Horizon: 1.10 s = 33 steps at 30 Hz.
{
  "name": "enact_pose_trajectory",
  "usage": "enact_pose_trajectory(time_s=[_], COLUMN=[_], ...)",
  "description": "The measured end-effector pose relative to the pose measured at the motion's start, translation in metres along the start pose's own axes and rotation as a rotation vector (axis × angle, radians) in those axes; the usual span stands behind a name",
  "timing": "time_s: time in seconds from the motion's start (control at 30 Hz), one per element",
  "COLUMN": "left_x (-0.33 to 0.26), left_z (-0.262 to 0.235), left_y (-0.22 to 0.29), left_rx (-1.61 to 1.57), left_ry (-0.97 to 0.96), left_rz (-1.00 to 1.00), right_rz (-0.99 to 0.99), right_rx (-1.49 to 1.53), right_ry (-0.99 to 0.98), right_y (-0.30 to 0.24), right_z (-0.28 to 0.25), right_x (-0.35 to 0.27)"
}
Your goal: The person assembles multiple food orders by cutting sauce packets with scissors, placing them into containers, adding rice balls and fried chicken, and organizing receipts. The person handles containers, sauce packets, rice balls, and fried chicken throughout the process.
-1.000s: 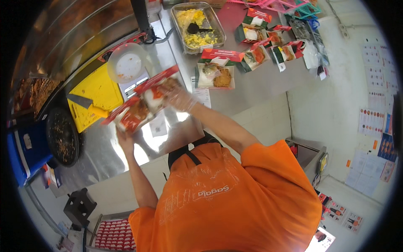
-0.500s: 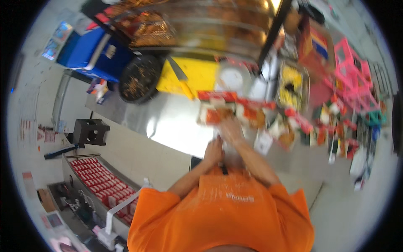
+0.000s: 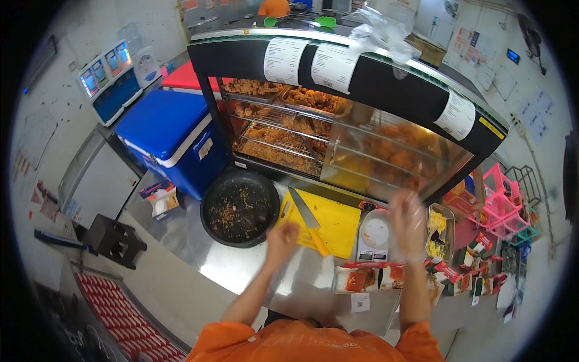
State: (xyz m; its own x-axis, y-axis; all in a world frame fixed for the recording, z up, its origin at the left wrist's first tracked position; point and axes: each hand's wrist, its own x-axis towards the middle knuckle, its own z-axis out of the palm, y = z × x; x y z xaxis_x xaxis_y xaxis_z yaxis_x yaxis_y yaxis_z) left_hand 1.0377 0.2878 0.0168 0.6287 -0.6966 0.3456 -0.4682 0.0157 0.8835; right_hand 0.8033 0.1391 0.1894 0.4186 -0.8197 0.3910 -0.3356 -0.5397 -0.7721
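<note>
My bare left hand [image 3: 281,242] is over the steel counter, between the black round pan [image 3: 240,208] and the yellow cutting board [image 3: 338,217]. Motion smears its fingers, and I see nothing in it. On the board lies a knife [image 3: 306,212] with a yellow handle. My right hand [image 3: 408,226], in a clear plastic glove, is raised in front of the food warmer, fingers stretched upward and blurred; no held thing shows. Beside it is a kitchen scale [image 3: 372,256] with a round white dish [image 3: 376,232]. Open food boxes [image 3: 357,279] with orange-red topping stand below.
A glass food warmer [image 3: 338,130] with trays of fried food spans the back. Left of it stands a blue cooler box [image 3: 172,136]. At right are a metal tray of yellow food [image 3: 439,232], more filled boxes [image 3: 470,271] and pink baskets [image 3: 499,202].
My hands were together low at the food boxes. Now they are apart: the left beside the pan and board, the right up by the warmer. The view has tilted up, showing more of the warmer.
</note>
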Motion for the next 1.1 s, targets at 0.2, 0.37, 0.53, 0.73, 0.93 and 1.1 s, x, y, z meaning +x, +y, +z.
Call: enact_pose_trajectory(time_s=[0.2, 0.37, 0.53, 0.73, 0.93, 1.1], left_x=[0.294, 0.38, 0.409, 0.364, 0.329, 0.255], left_z=[-0.076, -0.091, -0.116, -0.127, -0.115, -0.117], left_y=[0.131, 0.166, 0.147, 0.141, 0.136, 0.126], left_rx=[0.099, 0.419, 0.169, -0.218, -0.633, -0.868], left_ry=[0.346, 0.16, 0.005, -0.073, -0.556, -0.56], left_rz=[0.85, 0.974, 1.115, 0.545, 0.402, 0.477], right_rz=[-0.62, -0.539, -0.585, -0.462, -0.592, 0.021], right_rx=[-0.7, -1.092, -0.822, -0.444, -0.703, 0.385], right_ry=[0.41, 0.515, 0.521, 0.781, 0.652, 0.083], right_y=[-0.13, -0.134, -0.134, -0.134, -0.157, -0.159], right_z=[0.073, 0.101, 0.089, 0.115, 0.129, 0.158], right_x=[0.165, 0.217, 0.222, 0.178, 0.187, 0.108])
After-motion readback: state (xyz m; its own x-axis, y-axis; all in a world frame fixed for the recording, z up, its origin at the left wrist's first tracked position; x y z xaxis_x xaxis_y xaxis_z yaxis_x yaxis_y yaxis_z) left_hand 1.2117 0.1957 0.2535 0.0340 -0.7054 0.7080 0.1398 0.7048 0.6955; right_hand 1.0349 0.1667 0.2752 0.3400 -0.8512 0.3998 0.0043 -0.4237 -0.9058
